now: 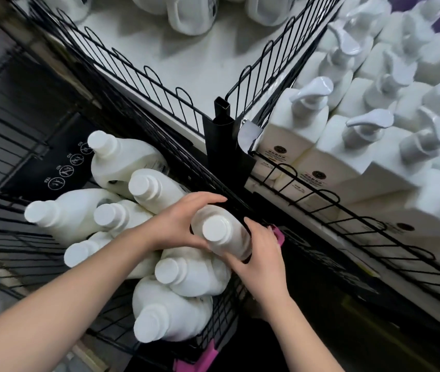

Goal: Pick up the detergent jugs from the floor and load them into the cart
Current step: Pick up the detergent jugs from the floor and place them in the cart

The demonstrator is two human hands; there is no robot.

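A white detergent jug (220, 232) with a white cap sits between both my hands at the near right corner of the black wire cart (7, 253). My left hand (178, 218) curls round its left side and shoulder. My right hand (256, 253) wraps its right side from below. Several more white jugs (122, 162) lie packed in the cart's basket, caps pointing up and left. One jug (186, 272) lies just under the held one.
A black wire shelf (160, 84) with a black corner post (221, 122) stands right beside the cart. White pump bottles (304, 119) fill the shelf at right; more white jugs (189, 14) stand at the top. The cart handle has pink ends (279, 234).
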